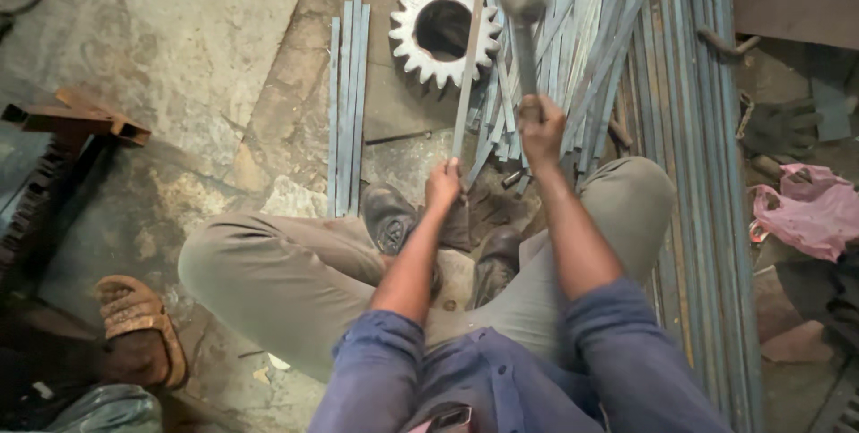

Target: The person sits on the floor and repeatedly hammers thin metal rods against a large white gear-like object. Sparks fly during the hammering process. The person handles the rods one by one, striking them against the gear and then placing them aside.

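A long pile of flat steel strips [626, 66] is spread beyond and to the outer side of the right hand [540, 125]. Just ahead of the left hand [442, 184] a large toothed gear wheel [445, 30] is laid flat as an anvil, and a neat row of finished-looking strips [347, 102] is set further out on the left.

1 single strip [467, 75] is clamped by its near end in the left hand and laid across the gear rim, slightly tilted. The hammer [519, 12] is gripped tight in the closed right hand at the handle end, its head blurred above the far part of the strip.

For a clean blow, the strip is best kept flat on the teeth with the bend over the support. The left fingers are best kept well back from the strike point, near the shoes [394, 218]. The hammer face should be brought down square, so that the strip is not kicked sideways.
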